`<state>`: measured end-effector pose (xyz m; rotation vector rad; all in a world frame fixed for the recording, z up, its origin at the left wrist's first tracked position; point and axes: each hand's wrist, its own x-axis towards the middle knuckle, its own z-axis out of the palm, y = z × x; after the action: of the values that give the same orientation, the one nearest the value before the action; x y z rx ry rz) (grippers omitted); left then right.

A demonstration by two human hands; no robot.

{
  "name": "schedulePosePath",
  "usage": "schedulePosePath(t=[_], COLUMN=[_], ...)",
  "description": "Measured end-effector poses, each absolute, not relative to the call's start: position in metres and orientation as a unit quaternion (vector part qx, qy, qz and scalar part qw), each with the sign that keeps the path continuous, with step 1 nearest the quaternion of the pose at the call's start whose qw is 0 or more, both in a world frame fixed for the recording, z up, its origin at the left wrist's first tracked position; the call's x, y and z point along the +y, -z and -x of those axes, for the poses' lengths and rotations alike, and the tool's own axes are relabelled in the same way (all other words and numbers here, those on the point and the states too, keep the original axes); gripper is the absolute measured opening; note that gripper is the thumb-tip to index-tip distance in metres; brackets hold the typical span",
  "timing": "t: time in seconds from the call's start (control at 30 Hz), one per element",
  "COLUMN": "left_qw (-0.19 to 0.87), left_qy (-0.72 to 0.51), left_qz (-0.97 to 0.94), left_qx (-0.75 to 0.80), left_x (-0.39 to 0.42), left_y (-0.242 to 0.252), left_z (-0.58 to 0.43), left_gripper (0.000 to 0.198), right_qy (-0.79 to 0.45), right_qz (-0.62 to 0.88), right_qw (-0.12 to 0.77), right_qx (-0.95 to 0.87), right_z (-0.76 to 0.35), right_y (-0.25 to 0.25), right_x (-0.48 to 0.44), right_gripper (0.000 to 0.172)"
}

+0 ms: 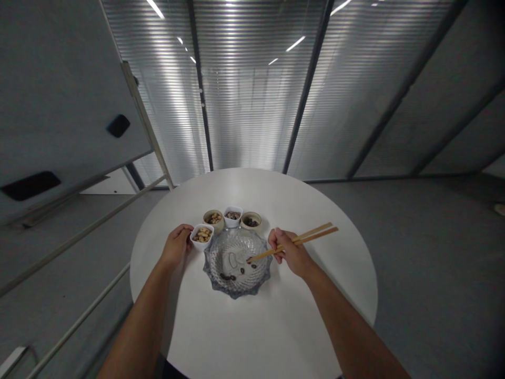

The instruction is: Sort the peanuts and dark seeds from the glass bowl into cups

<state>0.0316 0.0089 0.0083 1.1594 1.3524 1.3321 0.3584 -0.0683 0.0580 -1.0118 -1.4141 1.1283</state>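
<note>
Your right hand (290,253) was closed around a pair of wooden chopsticks (307,241), their tips close together at the inner edge of a scalloped glass dish (238,288), though you could not tell whether they pinched one of the dark beans (228,277) lying in it. Your left hand (176,246) sat against a small white square bowl (202,237) of pale nuts; whether it gripped was unclear. Three more small bowls (232,216) stood just behind, on a round white table (339,273). A shallow pinch could have let a smooth bean slip from the tips onto the ridged glass, while a careless nudge could have tipped the crowded bowls, scattering their contents.
</note>
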Motion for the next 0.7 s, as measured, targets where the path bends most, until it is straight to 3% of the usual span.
schedulePosePath(t=[0.7], left_qw=[0.45], left_qy=[-0.548], left_qz=[-0.454], left_qx=[0.539], left_x=[0.0095], left_y=[-0.0099], left_z=[-0.0327], left_gripper=[0.024], right_qy=[-0.423], right_qz=[0.378], right_qw=[0.46], right_qx=[-0.683], right_z=[-0.3628], right_y=[-0.0576], right_x=[-0.0732], right_gripper=[0.057])
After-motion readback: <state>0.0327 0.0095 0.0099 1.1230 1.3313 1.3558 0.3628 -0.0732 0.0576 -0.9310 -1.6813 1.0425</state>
